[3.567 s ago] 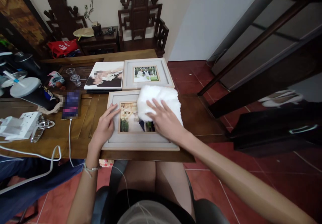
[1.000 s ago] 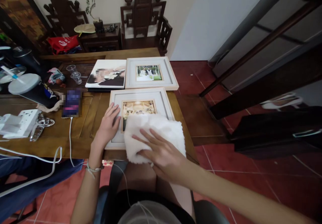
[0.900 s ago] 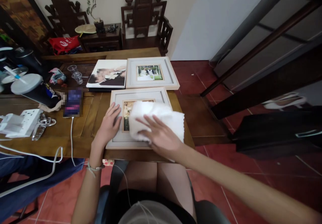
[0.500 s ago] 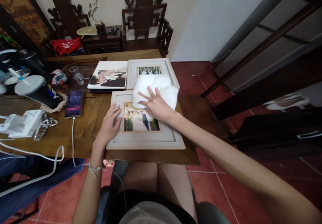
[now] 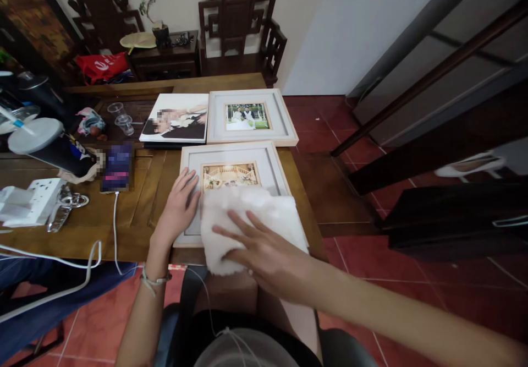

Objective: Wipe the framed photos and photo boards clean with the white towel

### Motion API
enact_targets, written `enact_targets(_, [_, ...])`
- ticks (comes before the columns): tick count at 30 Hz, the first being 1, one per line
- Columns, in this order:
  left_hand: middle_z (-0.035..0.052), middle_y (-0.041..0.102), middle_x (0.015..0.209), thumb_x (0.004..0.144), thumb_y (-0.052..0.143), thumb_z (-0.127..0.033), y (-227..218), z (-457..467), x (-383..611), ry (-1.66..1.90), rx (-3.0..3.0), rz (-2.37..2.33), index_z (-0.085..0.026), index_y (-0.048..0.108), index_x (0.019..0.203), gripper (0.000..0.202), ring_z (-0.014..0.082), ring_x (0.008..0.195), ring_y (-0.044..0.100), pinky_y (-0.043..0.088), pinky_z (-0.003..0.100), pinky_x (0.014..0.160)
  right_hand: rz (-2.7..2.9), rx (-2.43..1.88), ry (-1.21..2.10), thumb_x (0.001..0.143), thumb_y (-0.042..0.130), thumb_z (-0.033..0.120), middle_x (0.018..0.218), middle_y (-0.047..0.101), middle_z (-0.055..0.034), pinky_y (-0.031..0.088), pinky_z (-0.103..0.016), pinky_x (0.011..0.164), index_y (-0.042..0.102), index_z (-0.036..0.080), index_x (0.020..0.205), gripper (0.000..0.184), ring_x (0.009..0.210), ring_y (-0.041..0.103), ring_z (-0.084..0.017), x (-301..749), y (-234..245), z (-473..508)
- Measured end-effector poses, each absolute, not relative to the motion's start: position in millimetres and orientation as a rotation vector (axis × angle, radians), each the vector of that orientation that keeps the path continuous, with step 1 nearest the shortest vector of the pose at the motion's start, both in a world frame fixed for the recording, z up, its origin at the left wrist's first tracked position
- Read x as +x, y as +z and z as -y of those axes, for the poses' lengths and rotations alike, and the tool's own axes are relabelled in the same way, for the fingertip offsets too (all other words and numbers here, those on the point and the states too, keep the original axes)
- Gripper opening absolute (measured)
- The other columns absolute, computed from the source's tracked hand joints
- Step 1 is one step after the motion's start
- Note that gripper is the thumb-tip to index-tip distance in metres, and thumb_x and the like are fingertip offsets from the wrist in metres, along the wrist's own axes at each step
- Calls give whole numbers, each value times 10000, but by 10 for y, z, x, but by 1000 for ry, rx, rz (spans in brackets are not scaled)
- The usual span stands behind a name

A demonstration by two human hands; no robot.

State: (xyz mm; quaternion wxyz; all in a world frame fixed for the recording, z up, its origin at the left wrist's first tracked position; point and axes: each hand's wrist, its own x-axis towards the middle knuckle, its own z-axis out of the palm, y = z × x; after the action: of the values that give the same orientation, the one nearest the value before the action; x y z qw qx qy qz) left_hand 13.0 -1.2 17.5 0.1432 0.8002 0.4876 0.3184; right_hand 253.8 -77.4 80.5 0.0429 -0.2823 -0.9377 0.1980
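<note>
A pale wooden picture frame [image 5: 272, 163] with a wedding photo lies flat at the table's front edge. My left hand [image 5: 178, 204] rests on its left border, fingers stretched out and fairly close together. Under my right hand [image 5: 258, 246] is a fluffy white cloth [image 5: 272, 207], which covers the lower part of the frame and hangs over its near edge. The fingers of that hand are spread flat on the cloth, pressing from above. Behind lie a second framed photo [image 5: 247, 118] and, to its left, a white-bordered photo panel [image 5: 177, 116].
On the left of the wooden table [image 5: 152, 202] are a phone [image 5: 117, 166] on a white cable, a power strip [image 5: 43, 199], a lidded dark cup [image 5: 58, 147] and clear plastic cups [image 5: 124, 122]. A carved chair [image 5: 239, 26] stands beyond the table.
My right hand has swept the cloth toward me, from the frame's far edge to its near edge. The rear framed photo is now uncovered. My left hand stays on the frame.
</note>
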Motion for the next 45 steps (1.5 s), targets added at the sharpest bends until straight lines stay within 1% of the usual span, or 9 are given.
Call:
enact_targets(6, [152, 521, 1434, 973, 473, -286, 135, -22, 100, 913, 2321, -1394, -175, 556, 1317, 371, 272, 1429, 362, 334, 536, 1157, 2752, -1158, 61, 799, 459, -50, 1543, 383, -87, 230, -653, 1149, 642, 209, 1246, 548, 1452, 235, -366, 2510, 488, -156])
enact_targets(10, [159, 527, 1427, 969, 480, -285, 105, -38, 90, 916, 2336, -1402, -159, 562, 1314, 376, 276, 1427, 365, 340, 537, 1154, 2659, -1310, -121, 800, 447, -45, 1572, 318, -130, 183, -709, 1134, 599, 143, 1297, 552, 1460, 146, -418, 2519, 532, -700])
enact_targets(14, [140, 529, 1430, 976, 472, -292, 99, -31, 95, 936, 2319, -1399, -184, 557, 1321, 372, 266, 1427, 367, 342, 538, 1154, 2732, -1249, -27, 804, 419, -37, 1563, 335, -131, 193, -756, 1095, 609, 144, 1286, 549, 1455, 138, -440, 2450, 570, -657])
enact_targets(19, [150, 526, 1430, 989, 447, -272, 113, -10, 114, 958, 2305, -1404, -162, 552, 1323, 367, 250, 1432, 357, 321, 520, 1169, 2872, -1106, 314, 772, 461, -28, 1535, 383, -157, 277, -723, 1078, 635, 139, 1242, 528, 1436, 211, -454, 2441, 688, 144])
enact_targets(27, [133, 529, 1429, 1007, 410, -293, 160, 8, 126, 941, 2277, -1411, -188, 569, 1310, 358, 251, 1429, 364, 316, 533, 1170, 2840, -763, 744, 862, 419, -7, 1569, 345, -91, 252, -633, 1143, 600, 214, 1244, 477, 1485, 135, -323, 2572, 909, 818])
enact_targets(30, [121, 530, 1431, 1018, 381, -314, 159, 6, 121, 941, 2254, -1401, -198, 563, 1320, 371, 236, 1434, 357, 306, 524, 1177, 2849, -876, 678, 879, 411, -9, 1560, 358, -92, 257, -672, 1120, 621, 220, 1234, 472, 1477, 150, -347, 2508, 896, 524])
enact_targets(34, [112, 487, 1475, 1030, 329, -361, 171, 7, 121, 963, 2207, -1405, -204, 501, 1385, 424, 215, 1438, 349, 286, 484, 1191, 2774, -1186, 212, 807, 455, -86, 1601, 252, -64, 176, -778, 1083, 616, 242, 1273, 592, 1457, 90, -447, 2331, 820, -124])
enact_targets(37, [116, 424, 1522, 1032, 295, -401, 201, 19, 123, 989, 2164, -1447, -200, 412, 1452, 480, 205, 1434, 356, 276, 437, 1199, 2702, -1302, -39, 784, 535, -85, 1621, 179, -29, 152, -823, 1060, 639, 262, 1253, 592, 1440, 58, -500, 2130, 743, -522])
enact_targets(45, [129, 372, 1551, 1027, 304, -428, 248, 68, 136, 1076, 2090, -1439, -210, 319, 1503, 524, 215, 1434, 349, 270, 423, 1198, 2898, -1162, 164, 826, 546, 7, 1598, 267, -21, 265, -795, 1040, 676, 273, 1198, 476, 1426, 171, -510, 1908, 630, 4])
